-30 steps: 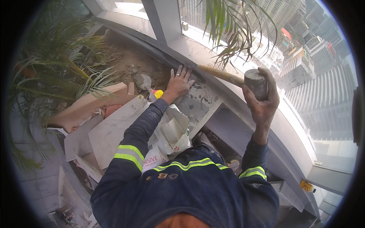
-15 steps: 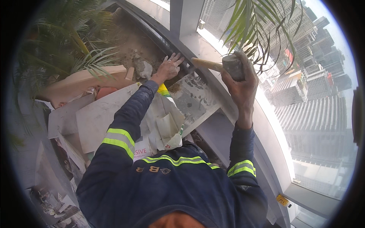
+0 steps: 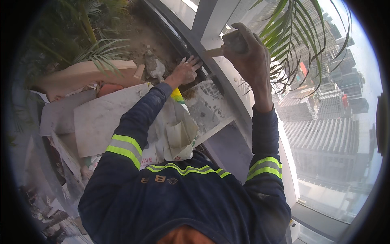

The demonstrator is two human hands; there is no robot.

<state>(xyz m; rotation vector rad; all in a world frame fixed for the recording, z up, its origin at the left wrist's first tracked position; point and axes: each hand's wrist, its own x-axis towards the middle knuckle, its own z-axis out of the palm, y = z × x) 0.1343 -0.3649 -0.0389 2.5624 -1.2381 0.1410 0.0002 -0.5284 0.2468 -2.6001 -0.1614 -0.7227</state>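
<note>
My right hand (image 3: 254, 61) is raised at the upper right, closed round the dark grey head of a mallet (image 3: 235, 42). Its pale wooden handle sticks out to the left, toward the window frame. My left hand (image 3: 185, 72) rests with fingers spread on the dark strip (image 3: 178, 42) along the curved grey frame. Beside its wrist lies a grey-white caked piece (image 3: 156, 69) on the soil. Just below the hand is a slab (image 3: 209, 107) spotted with pale mortar.
Palm fronds hang at the upper left and in front of the window (image 3: 325, 138) on the right. Cardboard (image 3: 85, 77), white boards (image 3: 109, 118) and a torn paper bag (image 3: 178, 136) are piled at the left and centre. Rubble and scraps (image 3: 57, 215) lie at the lower left.
My right hand has moved up and slightly left with the mallet, whose handle now points at the frame from higher up. The left hand stays on the strip. The view has shifted a little.
</note>
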